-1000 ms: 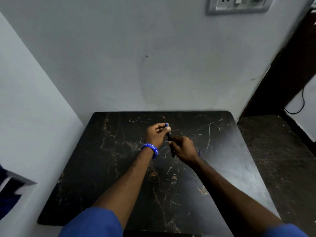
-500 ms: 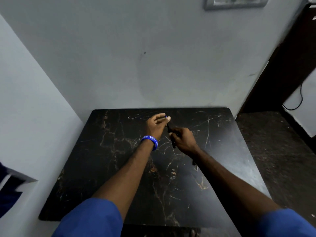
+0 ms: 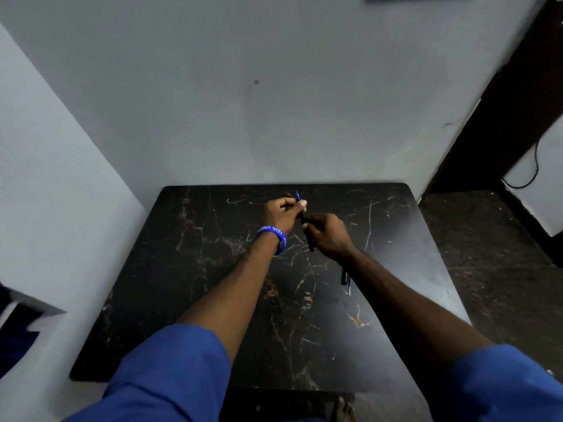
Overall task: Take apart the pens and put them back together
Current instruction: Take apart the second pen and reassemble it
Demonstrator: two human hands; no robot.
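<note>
Both hands (image 3: 285, 213) (image 3: 327, 236) pinch black pen (image 3: 310, 243) above table (image 3: 189, 269).

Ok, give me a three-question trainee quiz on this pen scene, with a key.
1. True or false: both hands grip the same pen.
2. Which wrist wears the blue wristband? A) left B) right C) neither
3. Fill in: apart from the held pen, more pen parts lie on the dark marble table beside the ______ forearm.

Key:
1. True: the left hand pinches the blue-tipped upper end, and the right hand holds the black barrel.
2. A
3. right
</note>
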